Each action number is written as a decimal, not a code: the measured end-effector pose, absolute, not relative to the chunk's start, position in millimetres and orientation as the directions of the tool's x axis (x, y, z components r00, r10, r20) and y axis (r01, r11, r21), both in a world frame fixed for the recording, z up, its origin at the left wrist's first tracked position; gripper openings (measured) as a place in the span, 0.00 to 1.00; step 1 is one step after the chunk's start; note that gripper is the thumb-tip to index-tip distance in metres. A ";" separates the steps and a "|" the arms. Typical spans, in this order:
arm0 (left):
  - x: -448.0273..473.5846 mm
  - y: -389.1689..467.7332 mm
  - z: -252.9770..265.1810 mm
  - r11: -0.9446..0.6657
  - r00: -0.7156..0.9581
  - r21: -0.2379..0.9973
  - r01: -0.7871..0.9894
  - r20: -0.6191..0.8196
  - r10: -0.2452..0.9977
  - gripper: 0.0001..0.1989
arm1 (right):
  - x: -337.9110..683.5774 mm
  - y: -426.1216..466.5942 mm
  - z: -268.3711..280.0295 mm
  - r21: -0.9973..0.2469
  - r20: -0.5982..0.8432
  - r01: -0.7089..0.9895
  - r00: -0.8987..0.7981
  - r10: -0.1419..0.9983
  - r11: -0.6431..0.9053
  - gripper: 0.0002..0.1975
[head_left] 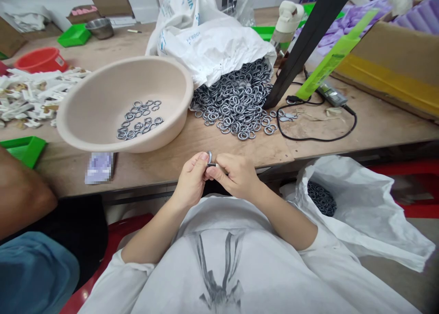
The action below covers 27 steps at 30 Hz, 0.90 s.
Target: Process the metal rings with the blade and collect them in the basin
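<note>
Just in front of the table edge, my left hand (191, 178) pinches a grey ring (210, 156) between thumb and fingers. My right hand (237, 175) meets it from the other side, closed on a small flat black piece (211, 165) that touches or nearly touches the ring; most of that piece is hidden by the fingers. Beyond my hands, a large beige basin (78, 112) holds several loose grey rings (139, 126). To its right, a heap of grey rings (236, 99) spills from a white sack (216, 46) lying on its side.
White pieces (30, 94) lie left of the basin near a red bowl (43, 60). A dark post (305, 48) rises beside the heap, with a black cable (318, 139) to its right. An open white bag (363, 204) with rings hangs low right. Another person's arm (22, 190) is at left.
</note>
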<state>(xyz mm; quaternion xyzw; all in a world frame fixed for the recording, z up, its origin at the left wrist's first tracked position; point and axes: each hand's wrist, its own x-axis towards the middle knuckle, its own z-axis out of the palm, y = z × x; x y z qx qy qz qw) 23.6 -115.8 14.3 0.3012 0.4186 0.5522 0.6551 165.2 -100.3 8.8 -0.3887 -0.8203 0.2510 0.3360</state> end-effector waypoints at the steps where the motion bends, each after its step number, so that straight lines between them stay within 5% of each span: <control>1: 22.6 -114.6 14.0 0.214 0.048 0.858 -0.467 -0.217 0.975 0.22 | 164.6 -101.3 8.4 -0.701 0.332 0.453 -0.476 0.814 0.551 0.27; 6: 19.8 -114.5 11.8 0.257 0.129 0.861 -0.440 -0.222 0.966 0.22 | 167.5 -90.1 0.3 -0.780 0.307 0.417 -0.394 0.866 0.466 0.27; 11: 21.9 -122.8 5.7 0.290 0.290 0.909 -0.301 -0.203 0.935 0.23 | 181.7 -70.0 -4.7 -0.868 0.303 0.397 -0.053 0.952 0.298 0.28; 17: 19.7 -119.2 4.9 0.281 0.211 0.905 -0.319 -0.221 0.952 0.21 | 179.7 -70.0 -2.5 -0.871 0.254 0.360 -0.254 0.933 0.335 0.24; 19: 16.6 -119.3 6.0 0.292 0.242 0.905 -0.310 -0.222 0.945 0.21 | 197.8 -53.9 -5.2 -0.811 0.240 0.534 -0.067 0.968 0.238 0.21; 22: 12.5 -118.9 5.9 0.333 0.276 0.888 -0.319 -0.249 0.928 0.20 | 240.1 -26.0 -9.7 -0.517 0.270 0.855 0.214 0.939 -0.046 0.18; 25: 12.1 -113.9 3.6 0.384 0.304 0.857 -0.344 -0.285 0.909 0.17 | 270.9 -11.6 -14.3 -0.318 0.187 0.923 0.286 0.940 -0.217 0.16; 27: 13.6 -108.9 1.9 0.407 0.309 0.835 -0.371 -0.302 0.902 0.19 | 276.9 -10.5 -16.9 -0.307 0.181 0.931 0.260 0.948 -0.197 0.13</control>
